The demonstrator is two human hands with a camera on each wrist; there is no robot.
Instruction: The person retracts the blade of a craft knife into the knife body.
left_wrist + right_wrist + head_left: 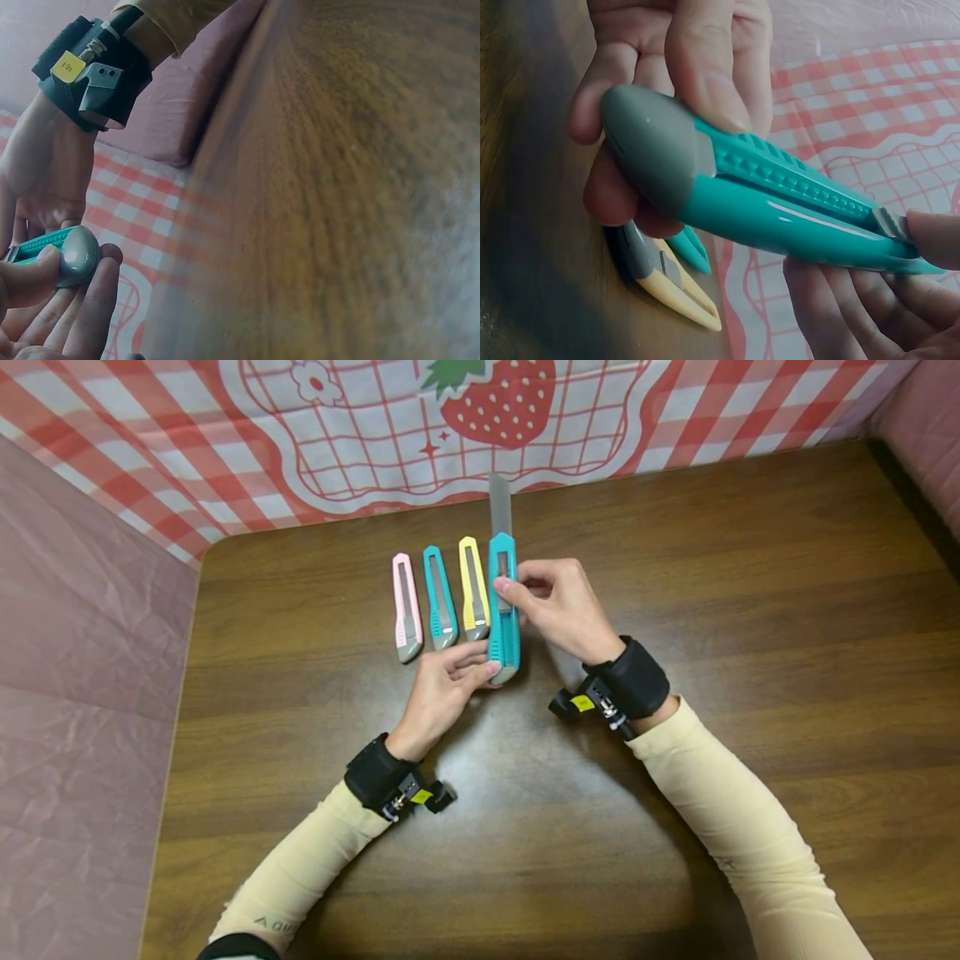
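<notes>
A teal box cutter is held between both hands above the table, its wide blade extended toward the back. My left hand pinches the lower end by the grey end cap, thumb on top and fingers beneath. Higher up, my right hand grips the body, its thumb on the grey slider and fingers underneath. Left of it lie a yellow box cutter, a second teal box cutter and a pink box cutter, side by side with blades retracted.
The brown wooden table spreads around the hands. Behind its back edge hangs a red-and-white checked cloth with a strawberry print. Pink fabric covers the left side, and more stands at the right.
</notes>
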